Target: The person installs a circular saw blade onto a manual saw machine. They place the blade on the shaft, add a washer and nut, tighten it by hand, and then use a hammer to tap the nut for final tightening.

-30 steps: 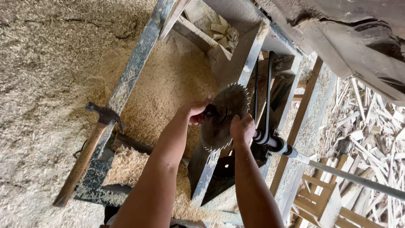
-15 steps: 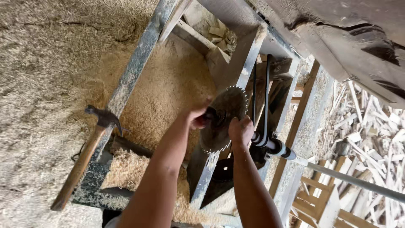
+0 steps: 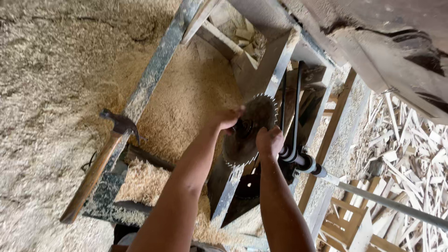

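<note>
Nearest us, our 2 forearms reach up to the circular saw blade [image 3: 249,135] at the scene's middle. Our right hand [image 3: 269,142] clasps its near rim; our left hand [image 3: 228,119] grips at its hub. Left of them, a hammer [image 3: 100,163] rests on the metal frame [image 3: 154,79]. Beyond lies sawdust [image 3: 186,98]; far right, wood scraps [image 3: 410,149].
</note>
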